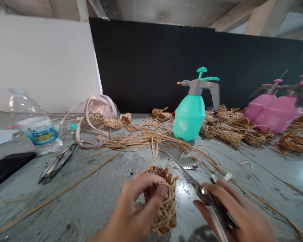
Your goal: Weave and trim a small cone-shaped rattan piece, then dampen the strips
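Observation:
My left hand (137,208) is closed around a small woven basket (165,205) of tan strips, thumb across its side, near the bottom middle of the view. My right hand (232,211) grips metal scissors (192,181); their blades point up and left, close to the basket's rim. Both hands hover just above the grey table (91,198).
A teal spray bottle (192,111) stands behind among loose straw strips (141,134) and several woven pieces (227,131). Pink sprayers (272,111) are at the right. On the left are a water bottle (34,124), eyeglasses (57,163), a black phone (7,166) and a pink bag (101,106).

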### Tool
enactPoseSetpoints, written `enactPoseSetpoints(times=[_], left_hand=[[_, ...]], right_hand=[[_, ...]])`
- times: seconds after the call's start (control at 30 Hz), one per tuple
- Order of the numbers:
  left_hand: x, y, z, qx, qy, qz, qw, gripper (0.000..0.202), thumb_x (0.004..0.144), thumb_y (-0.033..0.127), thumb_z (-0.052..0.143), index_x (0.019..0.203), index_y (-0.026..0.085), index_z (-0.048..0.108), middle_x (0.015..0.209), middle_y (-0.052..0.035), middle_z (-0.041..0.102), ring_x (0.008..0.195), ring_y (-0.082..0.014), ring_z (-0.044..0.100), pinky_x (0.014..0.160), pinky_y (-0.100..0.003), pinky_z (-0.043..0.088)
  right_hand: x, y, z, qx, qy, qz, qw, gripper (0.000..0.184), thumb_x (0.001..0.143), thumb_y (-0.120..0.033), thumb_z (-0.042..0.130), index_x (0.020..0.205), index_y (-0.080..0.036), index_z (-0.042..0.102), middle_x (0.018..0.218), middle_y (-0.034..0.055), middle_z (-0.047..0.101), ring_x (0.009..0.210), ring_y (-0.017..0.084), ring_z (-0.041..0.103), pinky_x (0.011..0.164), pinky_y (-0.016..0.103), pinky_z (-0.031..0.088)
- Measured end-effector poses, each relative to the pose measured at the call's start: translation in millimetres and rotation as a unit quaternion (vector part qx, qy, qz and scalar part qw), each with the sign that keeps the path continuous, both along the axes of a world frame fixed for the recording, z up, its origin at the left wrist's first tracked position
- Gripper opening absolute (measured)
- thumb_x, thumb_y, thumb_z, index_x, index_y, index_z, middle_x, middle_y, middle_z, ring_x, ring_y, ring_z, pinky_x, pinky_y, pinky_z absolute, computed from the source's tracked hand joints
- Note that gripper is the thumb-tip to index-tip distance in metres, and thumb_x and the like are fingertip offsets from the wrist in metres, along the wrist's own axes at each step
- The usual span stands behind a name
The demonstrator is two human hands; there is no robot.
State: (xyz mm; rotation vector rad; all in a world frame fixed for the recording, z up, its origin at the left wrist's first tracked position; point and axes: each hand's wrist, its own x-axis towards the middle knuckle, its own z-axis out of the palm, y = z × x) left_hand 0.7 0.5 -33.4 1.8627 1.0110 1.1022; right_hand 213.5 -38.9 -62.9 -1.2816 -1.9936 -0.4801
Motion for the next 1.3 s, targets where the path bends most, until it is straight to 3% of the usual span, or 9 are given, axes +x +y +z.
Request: enactPoseSetpoints(times=[0.17, 0.33, 0.53, 0.73, 0.9, 1.13, 1.3], left_hand=[[-5, 6, 1.5, -0.112, -0.040, -0.003, 0.993, 0.017, 0.072, 0.032, 0.063, 0.063, 0.018, 0.056, 0.060, 0.0027, 0.050, 0.060, -0.0128, 0.044, 0.057, -0.024, 0.034], [-14, 18, 11.2, -0.233, -0.112, -0.093, 0.962, 0.010, 0.066, 0.024, 0.067, 0.067, 0.017, 0.060, 0.062, 0.0036, 0.052, 0.060, -0.0108, 0.043, 0.056, -0.022, 0.031], [-22, 27, 15.1, -0.223, -0.123, -0.195, 0.947, 0.002, 0.064, 0.015, 0.062, 0.063, 0.016, 0.061, 0.072, 0.0004, 0.059, 0.072, -0.0139, 0.050, 0.065, -0.024, 0.033], [-19, 23, 15.4, -0.249, -0.091, -0.168, 0.950, 0.006, 0.066, 0.016, 0.063, 0.068, 0.016, 0.058, 0.068, 0.0021, 0.056, 0.066, -0.0117, 0.049, 0.061, -0.023, 0.034], [-14, 16, 18.4, -0.243, -0.107, -0.175, 0.948, 0.025, 0.068, 0.009, 0.063, 0.082, 0.020, 0.045, 0.070, 0.0058, 0.054, 0.064, -0.0091, 0.051, 0.058, -0.020, 0.036], [-13, 11, 17.3, -0.204, -0.067, -0.193, 0.957, 0.023, 0.075, 0.011, 0.060, 0.083, 0.020, 0.040, 0.074, 0.0049, 0.053, 0.067, -0.0093, 0.047, 0.059, -0.022, 0.036], [-16, 10, 16.4, -0.206, -0.050, -0.201, 0.956, 0.023, 0.074, 0.011, 0.059, 0.083, 0.021, 0.041, 0.080, 0.0036, 0.051, 0.070, -0.0104, 0.048, 0.060, -0.023, 0.035]], right_hand=[[11, 10, 13.7, -0.034, 0.062, 0.000, 0.997, 0.026, 0.085, -0.042, 0.049, 0.100, -0.020, 0.047, 0.078, 0.0025, 0.052, 0.063, 0.014, 0.059, 0.052, 0.021, 0.051], [28, 14, 10.4, -0.109, 0.040, 0.014, 0.993, 0.031, 0.081, -0.043, 0.056, 0.105, -0.024, 0.047, 0.098, 0.0051, 0.053, 0.087, 0.018, 0.058, 0.066, 0.025, 0.052], [36, 24, 7.7, -0.179, -0.004, 0.101, 0.979, 0.019, 0.081, -0.034, 0.060, 0.094, -0.023, 0.052, 0.083, 0.0006, 0.047, 0.069, 0.012, 0.053, 0.059, 0.023, 0.048], [35, 24, 8.1, -0.149, -0.021, 0.128, 0.980, 0.015, 0.080, -0.030, 0.062, 0.091, -0.022, 0.054, 0.080, 0.0003, 0.046, 0.066, 0.012, 0.052, 0.057, 0.021, 0.046], [35, 18, 10.5, -0.153, -0.033, 0.120, 0.980, 0.015, 0.080, -0.034, 0.062, 0.086, -0.022, 0.057, 0.077, 0.0004, 0.048, 0.062, 0.011, 0.051, 0.054, 0.021, 0.045], [34, 15, 14.7, -0.151, -0.031, 0.112, 0.982, 0.017, 0.077, -0.033, 0.064, 0.091, -0.024, 0.061, 0.080, 0.0019, 0.054, 0.067, 0.014, 0.055, 0.056, 0.023, 0.048], [36, 13, 16.0, -0.145, -0.033, 0.135, 0.980, 0.022, 0.075, -0.030, 0.065, 0.094, -0.023, 0.057, 0.080, 0.0010, 0.049, 0.064, 0.012, 0.053, 0.055, 0.022, 0.047]])
